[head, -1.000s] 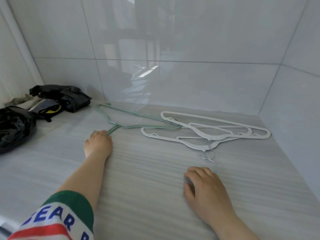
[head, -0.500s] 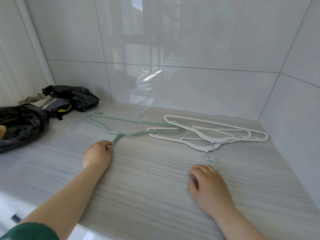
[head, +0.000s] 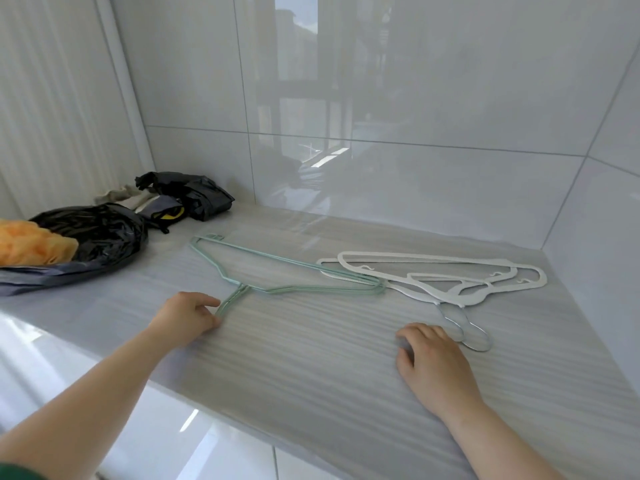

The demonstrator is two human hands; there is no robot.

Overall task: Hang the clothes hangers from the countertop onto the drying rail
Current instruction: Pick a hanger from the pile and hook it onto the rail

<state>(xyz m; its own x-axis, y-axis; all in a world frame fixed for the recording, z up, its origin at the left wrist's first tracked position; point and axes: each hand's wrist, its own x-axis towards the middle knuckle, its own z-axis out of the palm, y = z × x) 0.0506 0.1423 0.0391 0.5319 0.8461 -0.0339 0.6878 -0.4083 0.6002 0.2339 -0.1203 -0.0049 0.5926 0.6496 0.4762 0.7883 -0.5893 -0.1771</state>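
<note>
Head view: looks down on a pale striped tabletop (head: 311, 375) in a corner of glossy tiled wall (head: 433, 188). The drying rail is out of sight.
Far left: a black plastic bag (head: 104, 233) with something orange inside and a dark bundle (head: 201, 197) behind it, both apart from the hangers.
Left hand (head: 183, 318): the arm reaches forward over the tabletop's front edge. Thumb and fingers are curled round the neck of the green wire hangers (head: 242, 285), which lie flat, apparently two stacked.
Overlap: the green hangers' right tip lies against the left end of the white plastic hangers (head: 457, 298).
White plastic hangers: a flat stack near the right wall, with metal hooks (head: 479, 348) pointing toward the person.
Right hand (head: 434, 363): palm down on the tabletop, fingers loosely bent and grasping nothing. It is just beside the hooks; I cannot tell whether a fingertip touches them.
Risk, tangling: lifting the green pair may snag the white stack where they overlap and drag it along.
Risk, slipping: a grip on the thin neck alone could let one wire hanger slide free or swing.
Risk, hooks: the two crossed metal hooks may catch each other if only one is picked up.
</note>
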